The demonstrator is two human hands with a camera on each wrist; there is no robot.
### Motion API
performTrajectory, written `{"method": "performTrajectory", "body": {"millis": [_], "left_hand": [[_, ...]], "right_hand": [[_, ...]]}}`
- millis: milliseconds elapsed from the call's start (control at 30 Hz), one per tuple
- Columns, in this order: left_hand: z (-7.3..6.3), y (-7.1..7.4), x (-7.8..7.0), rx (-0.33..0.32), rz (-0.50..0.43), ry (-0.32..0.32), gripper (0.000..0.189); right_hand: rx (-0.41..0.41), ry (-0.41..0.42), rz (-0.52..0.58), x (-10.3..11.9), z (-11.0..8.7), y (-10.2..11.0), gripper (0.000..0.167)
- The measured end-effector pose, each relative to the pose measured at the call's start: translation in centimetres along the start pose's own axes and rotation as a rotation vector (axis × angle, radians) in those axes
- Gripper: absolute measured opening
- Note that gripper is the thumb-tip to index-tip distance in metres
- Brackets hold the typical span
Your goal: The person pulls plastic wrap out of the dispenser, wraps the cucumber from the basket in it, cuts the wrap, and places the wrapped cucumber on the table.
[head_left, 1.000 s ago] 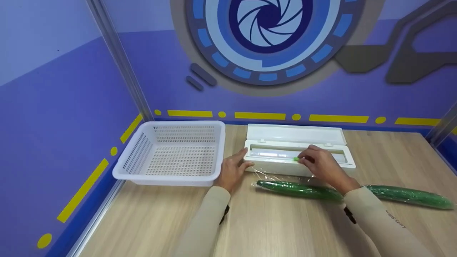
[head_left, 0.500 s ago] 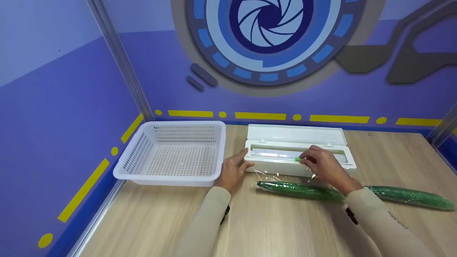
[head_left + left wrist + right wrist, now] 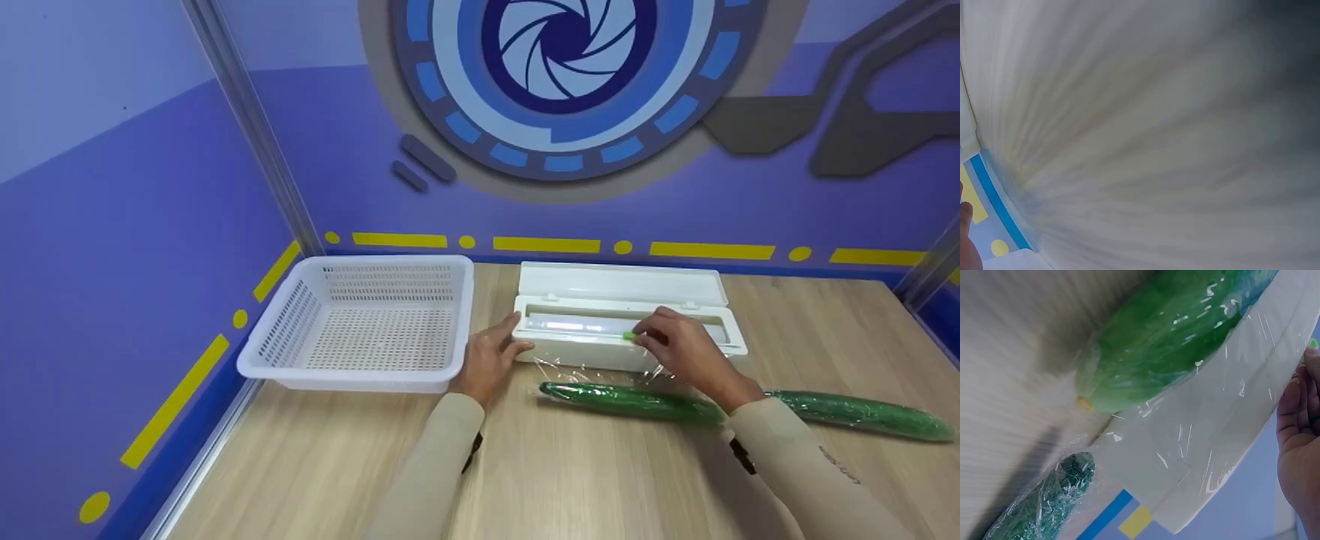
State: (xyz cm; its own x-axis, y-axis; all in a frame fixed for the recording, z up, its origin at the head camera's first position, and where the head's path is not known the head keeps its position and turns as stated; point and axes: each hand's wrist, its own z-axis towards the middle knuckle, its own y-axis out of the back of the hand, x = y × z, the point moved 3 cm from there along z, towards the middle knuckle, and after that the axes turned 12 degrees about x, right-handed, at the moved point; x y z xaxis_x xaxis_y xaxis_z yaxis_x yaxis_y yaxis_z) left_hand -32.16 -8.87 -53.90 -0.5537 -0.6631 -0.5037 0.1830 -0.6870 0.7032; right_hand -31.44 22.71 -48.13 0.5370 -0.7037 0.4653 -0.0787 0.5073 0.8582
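Observation:
A white cling film dispenser lies with its lid tipped back and a film roll inside. My left hand holds its left end, thumb against the front. Between thumb and fingers, my right hand pinches the small green cutter slider on the front rail. Clear film runs from the dispenser over a cucumber lying just in front. In the right wrist view, film covers this cucumber, and the slider shows at the fingertips. The left wrist view is mostly blurred tabletop.
A white perforated plastic basket stands left of the dispenser, close to my left hand. Another cucumber, wrapped in film, lies on the wooden table at the right, partly behind my right sleeve. A purple wall rises behind.
My right hand and the green slider have moved slightly to the right along the dispenser's rail. My left hand has stayed on the left end.

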Motion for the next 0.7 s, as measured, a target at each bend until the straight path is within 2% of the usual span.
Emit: {"method": "performTrajectory", "body": {"millis": [233, 467, 700], "left_hand": [[0.0, 0.1, -0.1, 0.005, 0.001, 0.005, 0.055], [-0.1, 0.3, 0.0, 0.022, -0.025, 0.043, 0.056], [-0.1, 0.1, -0.2, 0.02, 0.005, 0.039, 0.057]], "right_hand": [[-0.026, 0.018, 0.004, -0.4, -0.5, 0.2, 0.01], [-0.086, 0.039, -0.02, -1.9, -2.2, 1.5, 0.013], [-0.128, 0.056, -0.026, -2.7, -3.7, 2.2, 0.014]]}}
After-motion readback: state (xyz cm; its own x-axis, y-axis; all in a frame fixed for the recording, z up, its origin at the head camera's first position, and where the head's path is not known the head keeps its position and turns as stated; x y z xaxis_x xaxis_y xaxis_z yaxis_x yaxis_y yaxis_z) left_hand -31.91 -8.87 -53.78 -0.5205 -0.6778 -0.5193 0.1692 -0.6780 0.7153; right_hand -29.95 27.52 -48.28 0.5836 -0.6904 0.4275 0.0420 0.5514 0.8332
